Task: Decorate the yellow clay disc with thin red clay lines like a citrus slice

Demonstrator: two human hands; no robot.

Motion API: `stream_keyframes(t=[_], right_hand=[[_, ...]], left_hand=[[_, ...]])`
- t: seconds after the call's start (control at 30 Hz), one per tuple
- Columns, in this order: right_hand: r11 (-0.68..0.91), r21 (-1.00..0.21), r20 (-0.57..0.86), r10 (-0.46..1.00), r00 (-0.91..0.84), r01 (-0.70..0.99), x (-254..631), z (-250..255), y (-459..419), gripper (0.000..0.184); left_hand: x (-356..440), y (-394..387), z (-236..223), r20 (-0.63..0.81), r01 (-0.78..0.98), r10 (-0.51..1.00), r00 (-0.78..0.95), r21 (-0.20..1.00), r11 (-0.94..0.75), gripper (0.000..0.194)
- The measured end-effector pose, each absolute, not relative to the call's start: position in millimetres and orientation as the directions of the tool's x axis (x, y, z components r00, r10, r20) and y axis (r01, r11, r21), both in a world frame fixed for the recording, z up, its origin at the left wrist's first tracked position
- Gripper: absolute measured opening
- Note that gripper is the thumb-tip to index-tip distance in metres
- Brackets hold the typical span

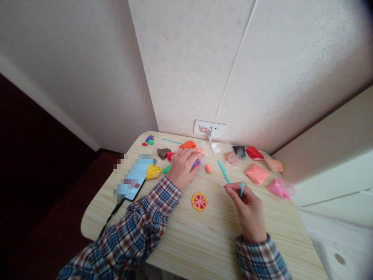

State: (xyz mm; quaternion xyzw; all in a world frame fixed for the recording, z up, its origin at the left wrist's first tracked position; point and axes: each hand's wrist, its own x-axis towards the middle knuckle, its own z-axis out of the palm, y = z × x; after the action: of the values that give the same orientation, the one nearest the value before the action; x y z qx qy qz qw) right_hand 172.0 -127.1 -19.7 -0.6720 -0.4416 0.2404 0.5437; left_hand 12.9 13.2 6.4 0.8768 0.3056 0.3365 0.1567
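Observation:
My right hand [247,210] is closed on a small teal modelling tool [242,189], whose rounded end sticks up past the fingers. The thumb and forefinger meet in front of it; the rest of the tool is hidden. My left hand [183,165] reaches over the clay packets at the table's middle, its fingers loosely stretched and apart. Purple clay [196,164] shows just under those fingertips, and an orange packet [188,144] lies behind them. Between the hands, on the table, lies a round yellow, red and pink clay piece [199,202]. A small pink and orange clay lump [208,168] sits farther back.
A teal plastic knife [223,172] lies beyond my right hand. Packets, including salmon clay [257,174] and pink clay [280,189], line the right side. At left are a phone [136,179], a yellow packet [153,172] and grape-like purple clay [149,138]. A wall socket [209,128] is behind.

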Motion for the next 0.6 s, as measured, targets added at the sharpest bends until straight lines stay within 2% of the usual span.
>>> stream_keyframes(t=[0.07, 0.13, 0.2, 0.3, 0.4, 0.6], right_hand=[[0.040, -0.928, 0.217, 0.865, 0.453, 0.370, 166.5, -14.6, -125.1, 0.018], [0.103, -0.909, 0.278, 0.872, 0.403, 0.403, 159.9, -9.1, -122.1, 0.015], [0.156, -0.893, 0.318, 0.882, 0.348, 0.421, 153.3, -5.0, -118.6, 0.013], [0.201, -0.873, 0.351, 0.891, 0.288, 0.444, 146.0, -2.4, -114.2, 0.011], [0.218, -0.856, 0.367, 0.894, 0.255, 0.469, 143.0, -3.1, -112.1, 0.011], [0.231, -0.846, 0.377, 0.896, 0.234, 0.480, 143.6, -7.3, -112.0, 0.010]], left_hand=[[9.3, 5.5, 9.7, 0.447, 0.272, 0.675, 0.587, 0.676, -0.684, 0.018], [6.3, -1.4, 7.9, 0.254, 0.135, 0.692, 0.676, 0.881, -0.454, 0.012], [4.2, -6.7, 2.4, 0.086, 0.043, 0.593, 0.801, 0.979, -0.200, 0.014], [2.5, -11.4, -5.9, 0.025, -0.047, 0.528, 0.849, 0.998, 0.029, 0.017], [1.3, -13.2, -7.9, -0.009, -0.085, 0.524, 0.852, 0.984, 0.156, 0.023], [0.8, -14.2, -5.0, -0.189, -0.001, 0.530, 0.826, 0.941, 0.337, 0.032]])
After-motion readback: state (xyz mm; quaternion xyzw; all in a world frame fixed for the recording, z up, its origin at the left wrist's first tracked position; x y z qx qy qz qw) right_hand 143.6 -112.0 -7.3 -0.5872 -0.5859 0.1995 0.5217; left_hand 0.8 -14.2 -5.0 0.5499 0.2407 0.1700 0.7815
